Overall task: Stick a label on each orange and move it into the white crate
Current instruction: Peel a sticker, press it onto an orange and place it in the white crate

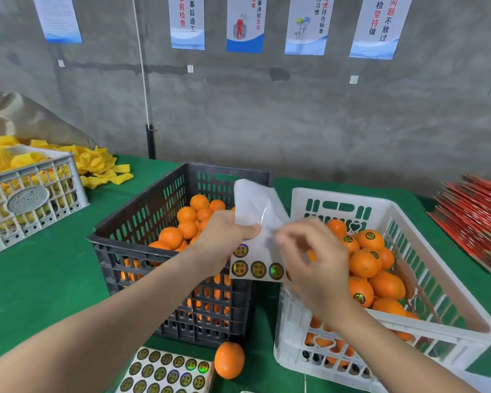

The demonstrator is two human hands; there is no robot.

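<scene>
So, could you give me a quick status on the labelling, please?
Left hand pinching label sheet; right hand picking at it. One orange loose on table, by black crate. Nothing blocking white crate.

bare left hand (224,239), bare right hand (315,268), both forearms (97,321) uncovered.

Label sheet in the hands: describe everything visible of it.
The label sheet is glossy white backing paper, mostly bare, its top curling. Round dark-and-gold holographic labels sit in a row along its bottom edge, one above at left. The left hand pinches its left side; the right hand pinches its right edge. It is held above the gap between the black crate and white crate.
</scene>
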